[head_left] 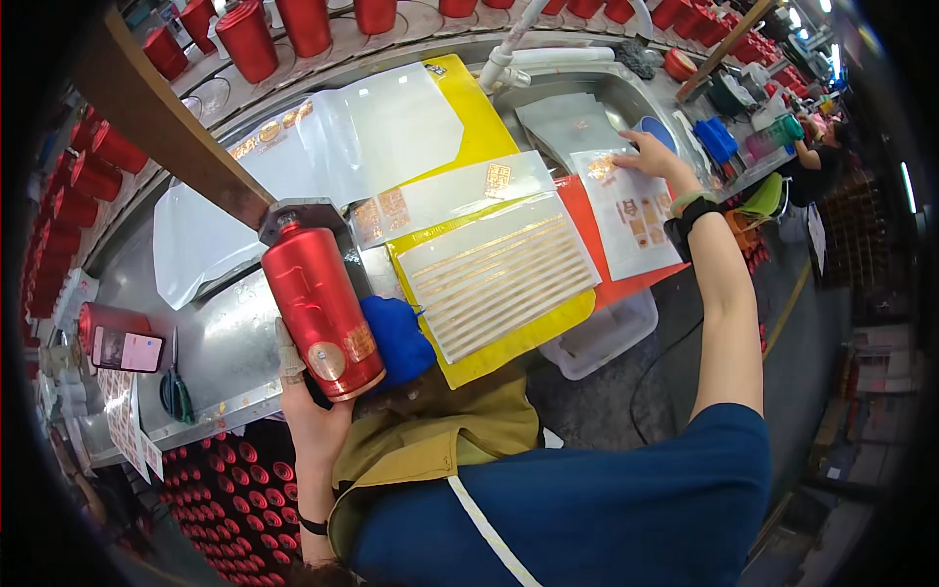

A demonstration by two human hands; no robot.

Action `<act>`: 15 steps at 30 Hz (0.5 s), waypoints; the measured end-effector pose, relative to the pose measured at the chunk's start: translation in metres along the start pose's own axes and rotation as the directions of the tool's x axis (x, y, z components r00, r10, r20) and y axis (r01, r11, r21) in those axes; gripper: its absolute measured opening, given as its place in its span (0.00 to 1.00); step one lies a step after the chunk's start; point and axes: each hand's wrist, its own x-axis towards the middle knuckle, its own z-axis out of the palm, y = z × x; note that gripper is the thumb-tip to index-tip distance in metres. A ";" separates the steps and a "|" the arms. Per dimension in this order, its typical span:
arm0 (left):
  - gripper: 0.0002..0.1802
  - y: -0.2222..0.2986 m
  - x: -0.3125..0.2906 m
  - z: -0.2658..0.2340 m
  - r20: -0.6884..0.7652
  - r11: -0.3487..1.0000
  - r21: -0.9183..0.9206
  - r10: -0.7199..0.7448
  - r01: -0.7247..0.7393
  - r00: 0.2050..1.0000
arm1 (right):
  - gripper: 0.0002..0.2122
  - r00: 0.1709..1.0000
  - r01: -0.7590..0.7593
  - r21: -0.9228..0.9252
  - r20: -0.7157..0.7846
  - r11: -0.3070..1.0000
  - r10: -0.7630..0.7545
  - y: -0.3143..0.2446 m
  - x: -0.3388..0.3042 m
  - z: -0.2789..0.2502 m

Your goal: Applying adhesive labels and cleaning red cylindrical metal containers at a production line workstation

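Note:
My left hand (315,423) is closed round the lower end of a glossy red bottle (308,284) with gold designs near its base. The bottle leans, its neck at a dark metal plate (298,217) on a wooden post. A finger cover wraps one finger of this hand. Far to the right, my right hand (648,157) has its fingers spread over the upper end of a white sheet of gold decals (626,230), touching it. That sheet lies partly on a red board (587,240). Between my hands, a sheet of gold stripes (509,274) rests on a yellow board (533,347).
A metal sink (636,93) holds grey sheets and a blue cup (653,129). A blue cloth (399,342) lies beside the bottle. Scissors (176,386) and a phone (127,349) are at left. Red bottles (249,44) line the back. Another person (827,157) works at far right.

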 end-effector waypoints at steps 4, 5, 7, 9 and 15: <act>0.59 0.002 0.000 0.000 0.013 0.999 0.007 -0.034 0.034 0.999 | 0.26 0.961 -0.042 0.074 0.276 0.996 0.020 0.003 0.032 -0.004; 0.58 0.000 -0.001 0.000 0.005 1.000 0.015 -0.027 0.027 1.000 | 0.21 0.923 -0.018 0.124 0.383 0.992 -0.031 -0.003 0.040 -0.003; 0.58 -0.002 -0.003 -0.002 0.001 0.999 0.011 -0.032 0.032 0.999 | 0.18 0.919 0.010 0.111 0.390 0.994 -0.053 -0.026 0.052 -0.007; 0.56 -0.008 -0.008 -0.002 0.004 0.999 -0.010 -0.042 0.042 0.999 | 0.11 0.938 0.064 0.090 0.335 0.994 -0.091 -0.045 0.068 0.002; 0.57 -0.005 0.002 -0.005 0.066 0.999 -0.012 -0.047 0.048 0.997 | 0.09 0.991 0.097 -0.078 0.103 0.992 -0.089 -0.089 0.098 0.057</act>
